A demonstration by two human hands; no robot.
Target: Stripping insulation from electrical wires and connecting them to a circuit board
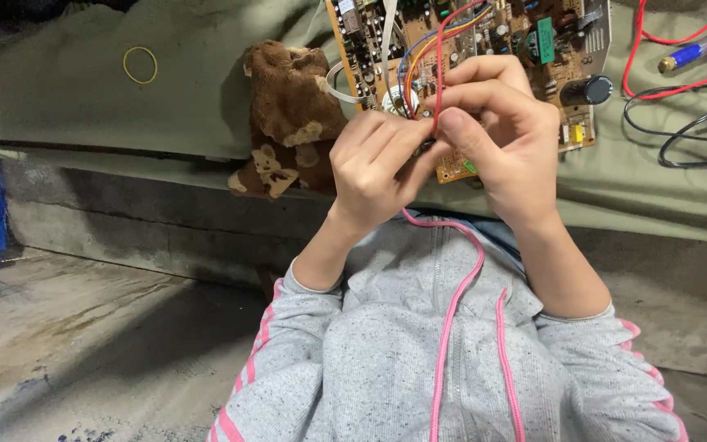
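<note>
Grey hoodie (419, 352) nearest, left hand (374, 168) and right hand (505, 135) both pinching red wire (438, 57), circuit board (468, 49) just behind

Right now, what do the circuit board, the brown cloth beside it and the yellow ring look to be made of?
Circuit board: seemingly rigid tan laminate, matte, studded with plastic and metal parts. Brown cloth: probably plush terry fabric, fuzzy nap with lighter bear shapes. Yellow ring: likely a rubber band, thin, lying in a flat loop on the green cover.
</note>
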